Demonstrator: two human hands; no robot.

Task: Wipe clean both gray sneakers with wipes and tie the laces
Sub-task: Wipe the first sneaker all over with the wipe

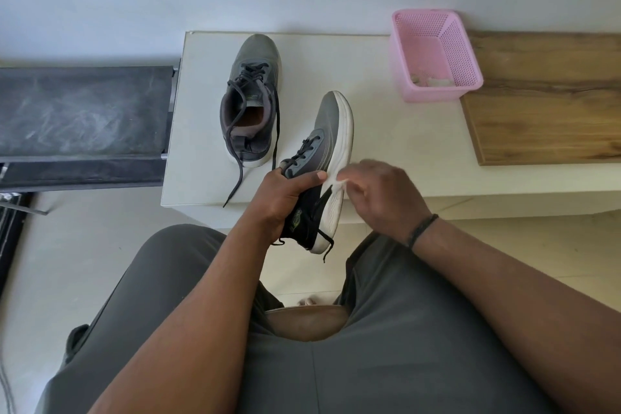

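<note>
Nearest, the left hand (285,198) grips a gray sneaker (322,171) tilted on its side above the tabletop (386,151) edge, while the right hand (383,198) pinches a white wipe (339,182) against its white sole. Beyond, the second sneaker (250,101) stands unlaced; farther right, a pink basket (433,54).

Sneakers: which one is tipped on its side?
The sneaker that the left hand grips, with its white sole facing the right hand. The other sneaker stands upright on the table.
</note>
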